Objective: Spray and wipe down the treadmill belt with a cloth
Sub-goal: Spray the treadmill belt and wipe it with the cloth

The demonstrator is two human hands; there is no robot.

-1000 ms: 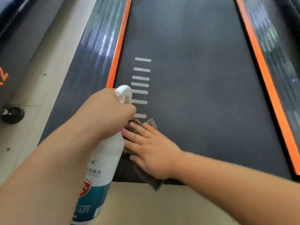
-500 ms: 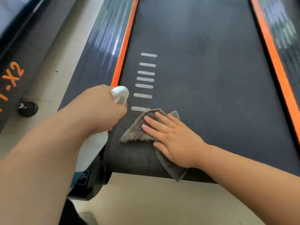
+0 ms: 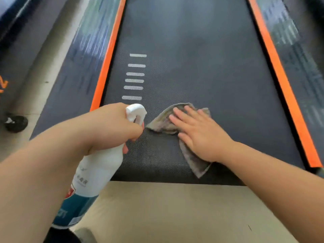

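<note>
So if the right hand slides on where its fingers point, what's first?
The right hand would cross bare belt and white marks, then probably meet the left orange strip; spray bottle looks just off-line.

One bottle [image 3: 98,169]; one cloth [image 3: 195,163]; two hands [image 3: 112,127] [image 3: 199,135]; six stripes [image 3: 134,81], perhaps more.

Nothing can be read for certain. The spray bottle [image 3: 94,174] at lower left has a label [image 3: 82,181] with small grey characters, a red-and-white shield badge [image 3: 70,192] and white letters on a teal band [image 3: 73,207], all blurred. Orange lettering [image 3: 3,84] on the dark machine [image 3: 19,53] at the left edge is cut off.
</note>
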